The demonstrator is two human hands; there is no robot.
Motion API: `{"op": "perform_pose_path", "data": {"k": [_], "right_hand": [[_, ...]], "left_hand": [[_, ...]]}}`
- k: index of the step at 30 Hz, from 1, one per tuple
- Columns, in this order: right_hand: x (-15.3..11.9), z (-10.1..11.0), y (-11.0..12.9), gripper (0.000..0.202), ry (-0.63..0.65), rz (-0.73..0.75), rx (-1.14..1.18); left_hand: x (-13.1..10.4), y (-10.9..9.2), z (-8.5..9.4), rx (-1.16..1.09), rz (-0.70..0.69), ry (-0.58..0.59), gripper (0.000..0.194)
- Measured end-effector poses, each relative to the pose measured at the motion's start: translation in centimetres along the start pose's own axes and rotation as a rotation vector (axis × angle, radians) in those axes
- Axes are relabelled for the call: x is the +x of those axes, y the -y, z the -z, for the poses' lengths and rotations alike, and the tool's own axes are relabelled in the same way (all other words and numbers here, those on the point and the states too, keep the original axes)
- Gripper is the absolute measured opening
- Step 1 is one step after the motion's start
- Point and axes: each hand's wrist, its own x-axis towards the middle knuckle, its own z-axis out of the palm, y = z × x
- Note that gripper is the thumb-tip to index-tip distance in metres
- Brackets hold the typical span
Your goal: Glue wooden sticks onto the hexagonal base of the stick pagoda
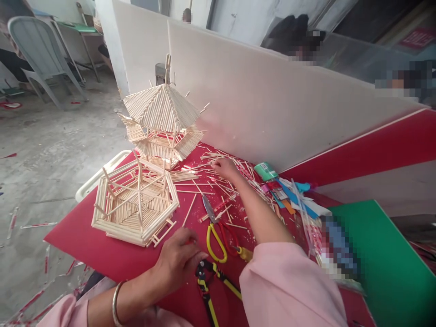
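My right hand (225, 168) reaches across the red tabletop into a scatter of thin wooden sticks (235, 188). Its fingers are pressed together among them, and what they hold is too small to make out. Nearer to me, my left hand (180, 254) is curled with thumb and fingers drawn in; anything within it is hidden. Just in front of it sits an open eight-sided stick frame (136, 204) with short posts and a patterned floor. Behind that rises a stick pavilion (163, 113) with tiered roofs. Black-and-yellow pliers (206, 284) lie beside my left hand.
Scissors (215, 227) with yellow and red handles lie mid-table, close to a yellow-handled tool (244, 253). A green packet (265, 171) and wrappers lie at the right, near a green board (384, 254). A white partition (245, 100) borders the far side.
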Motion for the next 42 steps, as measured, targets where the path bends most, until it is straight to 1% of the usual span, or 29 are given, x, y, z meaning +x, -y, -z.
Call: {"op": "perform_pose_path", "data": {"k": [3, 6, 7, 8, 10, 13, 15, 17, 18, 20, 22, 24, 27, 31, 34, 36, 37, 39, 41, 42], "right_hand": [[-4.0, 2.0, 0.7, 0.023, -0.042, 0.046, 0.111], [-9.3, 3.2, 2.3, 0.025, -0.063, 0.121, 0.222], [-11.2, 3.4, 3.1, 0.024, -0.102, 0.169, 0.32], [-13.0, 3.6, 3.9, 0.024, -0.124, 0.228, 0.394], [-16.3, 3.7, 6.0, 0.023, -0.114, 0.376, 0.468], [-20.2, 3.4, 9.8, 0.022, -0.153, 0.58, 0.551], [-21.9, 2.9, 12.3, 0.019, -0.196, 0.64, 0.6], [-23.0, 2.3, 14.3, 0.014, -0.213, 0.671, 0.633], [-23.3, 2.0, 15.2, 0.011, -0.215, 0.689, 0.641], [-23.8, 1.2, 16.5, 0.007, -0.223, 0.728, 0.657], [-24.1, 0.5, 17.5, 0.007, -0.241, 0.741, 0.688], [-24.3, -0.1, 18.2, 0.007, -0.264, 0.709, 0.724], [-24.6, -0.6, 19.0, 0.009, -0.328, 0.626, 0.738], [-24.9, -1.0, 19.9, 0.009, -0.4, 0.551, 0.691], [-24.9, -1.5, 20.3, 0.013, -0.397, 0.49, 0.694], [-24.6, -1.9, 20.3, 0.016, -0.39, 0.445, 0.729], [-24.3, -2.1, 20.2, 0.017, -0.399, 0.416, 0.74], [-23.7, -2.6, 20.2, 0.017, -0.447, 0.348, 0.733], [-22.9, -2.9, 20.1, 0.019, -0.478, 0.302, 0.694], [-22.5, -3.0, 20.1, 0.02, -0.475, 0.297, 0.673]], "left_hand": [[-0.1, -0.9, 0.2, -0.147, 0.06, 0.034, 0.022], [-0.4, -2.2, 0.8, -0.28, 0.077, 0.067, 0.022], [-0.6, -2.6, 1.2, -0.31, 0.08, 0.06, 0.022], [-0.8, -3.1, 1.7, -0.334, 0.087, 0.044, 0.022], [-1.3, -4.1, 3.1, -0.355, 0.116, 0.008, 0.023], [-2.3, -5.2, 5.7, -0.353, 0.199, -0.083, 0.025], [-2.9, -5.6, 7.3, -0.427, 0.316, -0.163, 0.029], [-3.5, -5.6, 8.7, -0.564, 0.451, -0.199, 0.034], [-3.8, -5.5, 9.3, -0.629, 0.506, -0.188, 0.037], [-4.4, -5.1, 10.2, -0.723, 0.589, -0.128, 0.041], [-5.0, -4.5, 10.9, -0.785, 0.643, -0.061, 0.043], [-5.3, -4.2, 11.6, -0.825, 0.663, -0.025, 0.045], [-5.3, -4.1, 12.7, -0.759, 0.598, -0.037, 0.046], [-4.6, -4.2, 13.9, -0.493, 0.39, -0.085, 0.045], [-4.2, -3.8, 14.3, -0.304, 0.25, -0.056, 0.043], [-4.0, -3.3, 14.4, -0.17, 0.17, -0.064, 0.035], [-3.9, -3.0, 14.5, -0.085, 0.128, -0.1, 0.03], [-3.6, -2.5, 14.6, 0.107, 0.024, -0.222, 0.02], [-3.0, -2.0, 14.8, 0.281, -0.088, -0.333, 0.018], [-2.7, -1.8, 14.9, 0.345, -0.134, -0.354, 0.019]]}}
